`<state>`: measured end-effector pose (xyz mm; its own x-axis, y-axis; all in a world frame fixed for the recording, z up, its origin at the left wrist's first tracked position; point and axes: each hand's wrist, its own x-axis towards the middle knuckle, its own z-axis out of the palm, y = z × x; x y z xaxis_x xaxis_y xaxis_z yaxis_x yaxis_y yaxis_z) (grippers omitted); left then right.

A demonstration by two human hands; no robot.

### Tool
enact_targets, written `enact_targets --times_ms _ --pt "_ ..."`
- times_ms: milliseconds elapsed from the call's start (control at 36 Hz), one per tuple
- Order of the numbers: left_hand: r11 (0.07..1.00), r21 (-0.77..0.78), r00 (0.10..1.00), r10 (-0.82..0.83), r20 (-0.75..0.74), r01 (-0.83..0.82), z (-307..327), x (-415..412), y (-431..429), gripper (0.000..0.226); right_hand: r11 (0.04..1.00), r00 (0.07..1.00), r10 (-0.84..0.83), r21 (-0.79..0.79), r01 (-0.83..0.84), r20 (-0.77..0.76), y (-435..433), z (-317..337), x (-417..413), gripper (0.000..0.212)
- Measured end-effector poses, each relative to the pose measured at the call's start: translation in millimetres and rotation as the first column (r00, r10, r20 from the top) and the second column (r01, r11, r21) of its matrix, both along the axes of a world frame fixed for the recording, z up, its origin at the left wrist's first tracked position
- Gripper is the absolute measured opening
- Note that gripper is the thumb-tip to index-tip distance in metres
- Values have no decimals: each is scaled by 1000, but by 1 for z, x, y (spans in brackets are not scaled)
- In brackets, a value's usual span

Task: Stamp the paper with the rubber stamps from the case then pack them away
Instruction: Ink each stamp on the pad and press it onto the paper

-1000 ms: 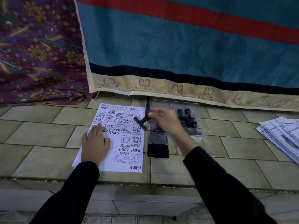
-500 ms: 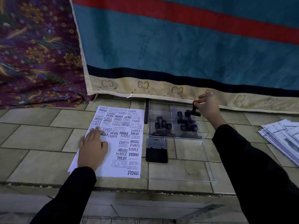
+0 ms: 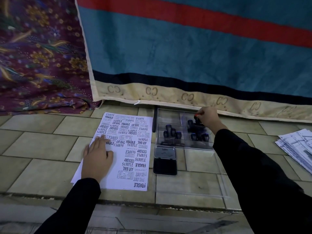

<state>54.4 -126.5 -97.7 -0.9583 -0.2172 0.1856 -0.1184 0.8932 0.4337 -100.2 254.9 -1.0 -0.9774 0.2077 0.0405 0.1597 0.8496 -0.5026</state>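
A white paper sheet (image 3: 128,149) covered with many black stamp marks lies on the tiled floor. My left hand (image 3: 97,157) rests flat on its left side, fingers spread. To the right stands a clear plastic case (image 3: 170,115) holding several black rubber stamps (image 3: 171,133). My right hand (image 3: 208,117) is at the case's far right compartment, fingers pinched on the handle of a black stamp (image 3: 196,121) among other stamps there. An open ink pad (image 3: 165,160) with its lid up lies in front of the case.
The case's clear lid (image 3: 190,184) lies flat near the floor's step edge. A stack of printed papers (image 3: 297,147) sits at the far right. A teal and red blanket (image 3: 185,56) and a purple floral cloth (image 3: 38,56) hang at the back.
My right hand carried a stamp from over the ink pad across to the case's far right compartment and lowered it in. My left hand stayed on the paper.
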Motion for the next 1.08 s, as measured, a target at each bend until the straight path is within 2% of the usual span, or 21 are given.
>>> enact_targets --times_ms 167,333,445,528,639,695,750,778,834,861,917,1000,1084 --pt "1000 -5 1000 -1 9 1 -1 -1 -1 45 995 998 5 102 -11 66 -5 1 3 26" --pt "1000 -5 1000 2 8 -1 0 -1 0 44 995 998 1 99 -7 58 -8 4 9 22" --pt "1000 30 1000 -3 -3 3 3 0 1 43 995 1000 3 98 -3 -6 -10 8 18 26" --pt "992 124 1000 9 -21 -7 6 -1 -2 40 994 994 47 99 -37 -101 -14 11 31 25" --pt "949 317 999 -8 46 -7 16 -9 -10 38 997 965 61 57 -48 -253 -24 11 58 19" --pt "902 430 997 2 82 -37 21 -11 -13 37 997 960 82 31 -77 -269 -33 6 75 15" --pt "883 466 994 11 107 -60 27 -11 -12 35 993 967 106 -20 -114 -232 -42 -1 92 12" --pt "892 447 996 21 88 -58 29 -10 -9 33 990 970 121 -45 -133 -210 -46 -5 100 10" --pt "954 300 999 31 -24 -22 33 -8 1 33 983 977 145 -89 -160 -155 -54 -13 114 8" --pt "977 215 997 7 -83 11 36 -6 9 34 983 980 149 -87 -161 -131 -58 -16 120 8" --pt "981 146 985 -108 -133 127 40 0 29 43 988 984 131 -65 -139 -122 -66 -19 127 11" --pt "939 120 945 -315 -84 324 37 14 64 69 990 973 105 -65 -121 -205 -77 -17 133 11" --pt "897 96 901 -434 -1 432 27 20 90 96 990 959 120 -41 -134 -255 -85 -17 139 9"
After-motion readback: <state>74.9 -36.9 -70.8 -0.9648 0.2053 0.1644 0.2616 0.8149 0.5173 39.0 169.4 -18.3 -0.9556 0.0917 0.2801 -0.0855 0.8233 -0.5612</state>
